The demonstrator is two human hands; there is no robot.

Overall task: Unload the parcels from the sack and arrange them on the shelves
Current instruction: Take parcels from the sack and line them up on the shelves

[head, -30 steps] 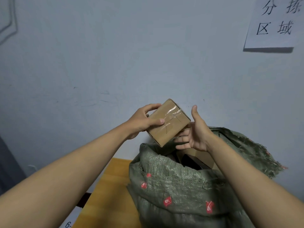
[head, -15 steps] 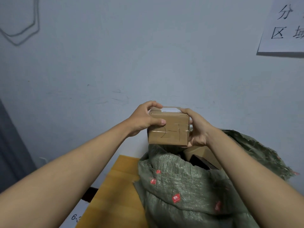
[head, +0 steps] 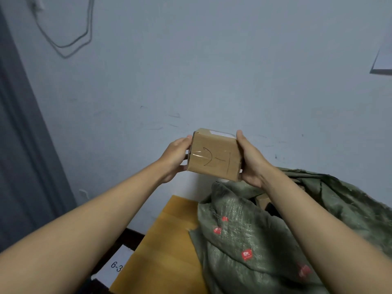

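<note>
A small brown cardboard parcel [head: 214,158] with clear tape and black handwriting on its near face hangs in the air above the sack. My left hand [head: 176,158] grips its left side and my right hand [head: 251,160] grips its right side, thumb on top. Below, the green woven sack [head: 254,240] with red marks lies open on a wooden surface [head: 165,247]. The corner of another brown parcel [head: 262,201] shows in the sack's mouth, partly hidden by my right forearm.
A pale wall [head: 212,71] stands close behind the parcel, with a cable [head: 65,47] hanging at upper left and a paper sign [head: 384,60] at the right edge. A white label reading 6-3 [head: 116,266] sits on a dark frame at lower left. A grey panel [head: 19,145] runs along the left.
The parcel turned from tilted to level, so its written face now points at me. My right hand closed onto its right side. The view swung left and the parcel rose slightly.
</note>
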